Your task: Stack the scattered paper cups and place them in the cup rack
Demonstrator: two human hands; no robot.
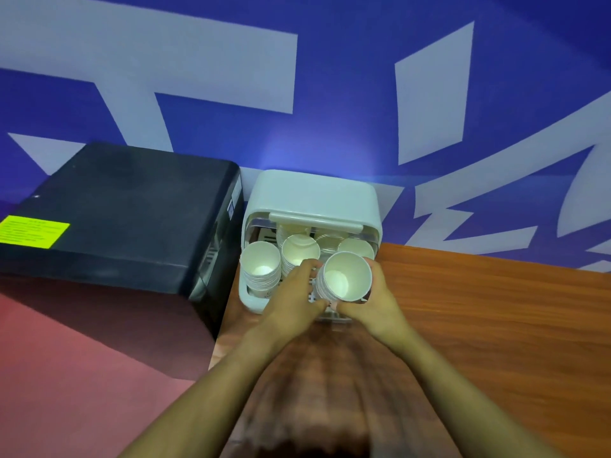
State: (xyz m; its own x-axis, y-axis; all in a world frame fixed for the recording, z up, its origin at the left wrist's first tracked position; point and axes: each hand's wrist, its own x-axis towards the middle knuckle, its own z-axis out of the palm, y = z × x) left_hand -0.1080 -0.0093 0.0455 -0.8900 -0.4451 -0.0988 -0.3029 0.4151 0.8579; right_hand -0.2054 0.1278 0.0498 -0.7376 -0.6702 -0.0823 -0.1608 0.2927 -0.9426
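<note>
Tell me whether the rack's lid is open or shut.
Open. The rack's lid is pushed up and back, leaving the cup stacks inside exposed.

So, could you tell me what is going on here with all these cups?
A person is loading paper cups into a white cup rack that sits on a wooden table beside a black box. Both hands hold one cup stack over the rack's front right: the left hand on its left side, the right hand on its right. Other stacks already stand in the rack.
</note>
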